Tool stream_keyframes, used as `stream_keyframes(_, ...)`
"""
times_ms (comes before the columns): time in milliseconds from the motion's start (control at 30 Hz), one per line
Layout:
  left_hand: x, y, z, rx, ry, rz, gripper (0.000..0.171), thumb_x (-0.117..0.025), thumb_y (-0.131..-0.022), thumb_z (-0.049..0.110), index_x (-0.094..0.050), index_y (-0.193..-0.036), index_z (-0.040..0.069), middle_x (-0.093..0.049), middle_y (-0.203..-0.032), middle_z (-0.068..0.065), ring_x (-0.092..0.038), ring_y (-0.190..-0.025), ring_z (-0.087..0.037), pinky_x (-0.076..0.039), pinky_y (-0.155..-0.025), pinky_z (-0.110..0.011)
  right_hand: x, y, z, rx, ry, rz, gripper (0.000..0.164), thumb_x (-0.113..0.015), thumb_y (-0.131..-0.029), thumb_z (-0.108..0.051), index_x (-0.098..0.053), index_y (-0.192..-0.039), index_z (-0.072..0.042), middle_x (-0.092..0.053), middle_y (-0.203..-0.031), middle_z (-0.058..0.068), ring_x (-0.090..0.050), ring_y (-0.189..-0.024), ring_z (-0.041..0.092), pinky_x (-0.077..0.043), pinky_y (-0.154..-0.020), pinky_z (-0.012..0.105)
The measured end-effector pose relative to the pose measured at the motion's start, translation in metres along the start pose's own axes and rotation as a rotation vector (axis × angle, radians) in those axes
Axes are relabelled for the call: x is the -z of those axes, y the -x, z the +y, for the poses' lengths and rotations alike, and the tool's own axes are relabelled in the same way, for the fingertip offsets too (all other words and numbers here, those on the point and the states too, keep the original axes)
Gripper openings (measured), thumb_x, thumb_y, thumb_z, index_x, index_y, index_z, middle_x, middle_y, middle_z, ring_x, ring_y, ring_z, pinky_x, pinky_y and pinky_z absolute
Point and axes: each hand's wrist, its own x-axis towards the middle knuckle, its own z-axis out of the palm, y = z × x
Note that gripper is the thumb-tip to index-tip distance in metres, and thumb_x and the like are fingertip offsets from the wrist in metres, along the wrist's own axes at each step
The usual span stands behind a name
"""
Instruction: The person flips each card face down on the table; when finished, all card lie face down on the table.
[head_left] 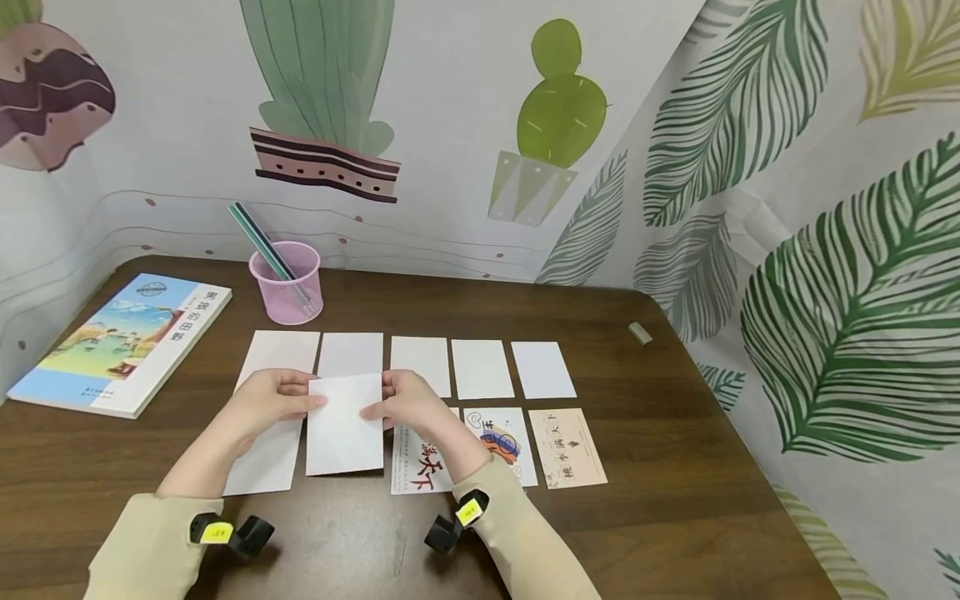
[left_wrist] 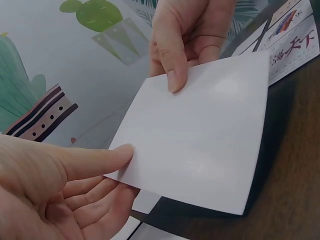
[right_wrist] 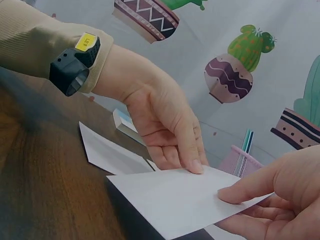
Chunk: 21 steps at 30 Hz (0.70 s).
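While the left hand (head_left: pixel 272 406) and the right hand (head_left: pixel 411 402) pinch opposite edges of a blank white card (head_left: pixel 345 433), it hangs above the table (head_left: pixel 675 500), left of 3 printed cards (head_left: pixel 567 450).

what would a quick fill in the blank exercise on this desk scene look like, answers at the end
1. The left hand and the right hand hold one card whose visible face is ____ in colour.
2. The cup holding the slim sticks is ____ in colour.
3. In the head view, the book lies on the ____ side of the cup.
4. In the head view, printing shows on ____ cards.

Missing words: white; pink; left; three.
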Motion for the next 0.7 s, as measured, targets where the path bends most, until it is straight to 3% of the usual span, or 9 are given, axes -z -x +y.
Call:
stream_keyframes(200,-0.001,-0.002,-0.003,0.028,-0.071,0.017,0.058,-0.076,-0.085,0.021,-0.054,-0.126,-0.013,-0.066,-0.114,-0.027,-0.066,-0.083,-0.014,-0.056,-0.078,-0.033,0.005,-0.005,0.008,-0.007,0.053,0.033,0.037,-0.075,-0.079,0.003,-0.063,-0.113,0.003,-0.068,-0.088,0.007,-0.068,-0.070,0.014,-0.059,-0.066,0.025)
stream_keyframes(400,-0.003,-0.004,-0.004,0.046,-0.124,0.029,0.054,-0.077,-0.084,0.020,-0.057,-0.122,-0.012,-0.068,-0.108,-0.024,-0.065,-0.080,-0.014,-0.054,-0.075,-0.034,0.010,-0.010,0.014,0.017,0.097,0.093,0.024,-0.077,-0.079,-0.002,-0.067,-0.101,0.001,-0.067,-0.078,0.005,-0.066,-0.062,0.011,-0.058,-0.062,0.023)
stream_keyframes(700,-0.008,-0.002,-0.003,0.034,-0.200,0.073,0.050,-0.082,-0.077,0.021,-0.065,-0.111,-0.012,-0.073,-0.089,-0.016,-0.068,-0.072,-0.013,-0.056,-0.065,-0.032,0.009,-0.009,0.015,0.026,0.322,0.154,0.016,-0.081,-0.078,-0.010,-0.070,-0.087,-0.005,-0.068,-0.068,0.001,-0.058,-0.053,0.007,-0.046,-0.050,0.017)
